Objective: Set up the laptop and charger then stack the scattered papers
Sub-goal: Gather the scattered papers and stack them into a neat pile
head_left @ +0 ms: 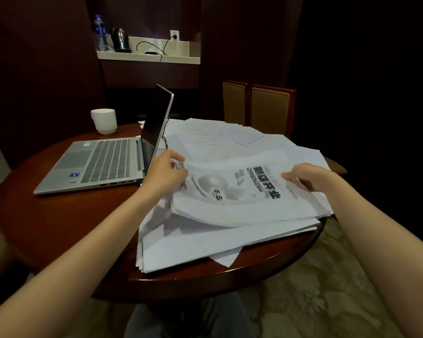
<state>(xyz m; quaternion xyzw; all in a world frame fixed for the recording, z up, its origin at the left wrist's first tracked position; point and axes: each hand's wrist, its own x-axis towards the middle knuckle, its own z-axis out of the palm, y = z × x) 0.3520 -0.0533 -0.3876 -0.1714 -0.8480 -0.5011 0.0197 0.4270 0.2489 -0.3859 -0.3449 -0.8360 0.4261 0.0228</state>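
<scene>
Gripping opposite edges of printed sheet [230,208]

Setting: I am looking at what is reading as a hotel room. Evidence: round polished wooden table [59,228]; two padded chairs [270,111] standing behind it; wall shelf [147,57] carrying an electric kettle [120,40] and a water bottle [100,32], a socket [174,35] above; patterned carpet [327,276]; dark panelled walls; white mug [104,120].

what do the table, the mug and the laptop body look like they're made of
Table: dark reddish wood, likely varnished, given the glossy rim highlight. Mug: white, smooth, probably ceramic. Laptop: matte silver shell, metal or painted plastic; cannot tell which.
</scene>
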